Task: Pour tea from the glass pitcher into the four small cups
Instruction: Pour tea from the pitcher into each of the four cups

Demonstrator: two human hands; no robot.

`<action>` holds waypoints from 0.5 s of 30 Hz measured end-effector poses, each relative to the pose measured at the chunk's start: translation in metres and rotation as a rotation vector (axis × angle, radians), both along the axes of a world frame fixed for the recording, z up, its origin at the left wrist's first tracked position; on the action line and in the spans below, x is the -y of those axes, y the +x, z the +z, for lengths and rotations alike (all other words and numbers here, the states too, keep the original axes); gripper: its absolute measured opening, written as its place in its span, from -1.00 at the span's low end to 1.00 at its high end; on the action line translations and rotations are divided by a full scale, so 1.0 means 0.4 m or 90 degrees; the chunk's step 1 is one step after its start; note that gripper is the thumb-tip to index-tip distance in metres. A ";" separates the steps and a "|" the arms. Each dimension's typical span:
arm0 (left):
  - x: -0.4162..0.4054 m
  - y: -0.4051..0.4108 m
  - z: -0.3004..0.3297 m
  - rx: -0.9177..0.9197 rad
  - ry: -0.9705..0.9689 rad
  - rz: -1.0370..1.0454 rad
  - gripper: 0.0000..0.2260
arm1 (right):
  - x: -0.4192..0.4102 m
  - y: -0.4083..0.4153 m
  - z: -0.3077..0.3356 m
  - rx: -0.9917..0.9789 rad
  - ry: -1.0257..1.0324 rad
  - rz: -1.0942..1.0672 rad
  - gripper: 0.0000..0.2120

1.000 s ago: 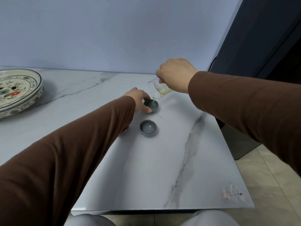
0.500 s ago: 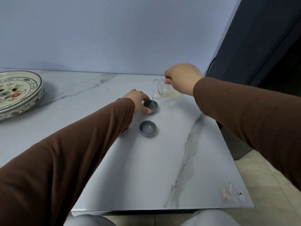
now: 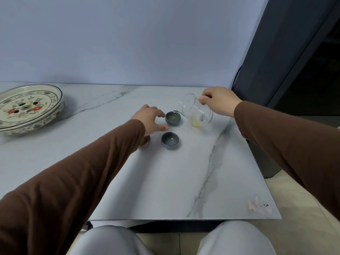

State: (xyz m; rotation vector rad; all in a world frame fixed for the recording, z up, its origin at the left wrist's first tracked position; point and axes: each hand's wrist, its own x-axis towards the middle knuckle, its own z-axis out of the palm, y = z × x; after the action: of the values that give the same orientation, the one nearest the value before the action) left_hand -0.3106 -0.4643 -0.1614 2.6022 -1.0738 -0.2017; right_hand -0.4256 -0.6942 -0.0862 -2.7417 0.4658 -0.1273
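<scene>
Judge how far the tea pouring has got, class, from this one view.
Done, apparently: far cup holds pale tea. In hand: right hand tilts the glass pitcher, spout at that cup; left hand beside it. Left: near cup looks unfilled; other cups aren't visible.

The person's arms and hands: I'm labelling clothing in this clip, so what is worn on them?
Both arms wear plain brown long sleeves reaching the wrists. The left hand and right hand are bare: no gloves, rings, watch or markings visible.

Glass pitcher (image 3: 197, 112) tilted, spout over far cup (image 3: 173, 118); near cup (image 3: 170, 140) beside.
</scene>
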 end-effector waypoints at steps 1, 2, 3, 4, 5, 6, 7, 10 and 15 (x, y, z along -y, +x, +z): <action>-0.007 -0.017 0.000 -0.001 0.003 -0.002 -0.47 | -0.010 -0.006 0.004 0.000 -0.015 0.015 -0.77; -0.012 -0.032 -0.002 -0.001 0.007 -0.005 -0.46 | -0.019 -0.011 0.006 -0.001 -0.034 0.033 -0.78; -0.016 -0.047 -0.004 0.000 0.014 -0.008 -0.44 | -0.028 -0.015 0.008 -0.004 -0.053 0.050 -0.78; -0.018 -0.061 -0.007 0.002 0.024 -0.011 -0.42 | -0.037 -0.018 0.010 -0.011 -0.073 0.065 -0.79; -0.019 -0.073 -0.010 0.008 0.037 -0.015 -0.40 | -0.047 -0.020 0.012 -0.016 -0.099 0.080 -0.79; -0.019 -0.082 -0.013 0.016 0.051 -0.022 -0.37 | -0.057 -0.023 0.014 -0.017 -0.132 0.096 -0.79; -0.019 -0.090 -0.016 0.024 0.066 -0.028 -0.35 | -0.067 -0.025 0.016 -0.016 -0.171 0.114 -0.79; -0.019 -0.103 -0.022 0.048 0.105 -0.038 -0.30 | -0.098 -0.031 0.023 -0.001 -0.281 0.167 -0.77; -0.021 -0.103 -0.034 0.053 0.121 -0.044 -0.34 | -0.134 -0.033 0.030 0.020 -0.388 0.225 -0.76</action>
State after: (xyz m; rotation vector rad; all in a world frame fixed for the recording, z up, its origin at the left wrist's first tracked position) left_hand -0.3518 -0.4558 -0.1749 2.7655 -1.2287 -0.2244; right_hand -0.4388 -0.6407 -0.0742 -3.3554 -0.1000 -0.2559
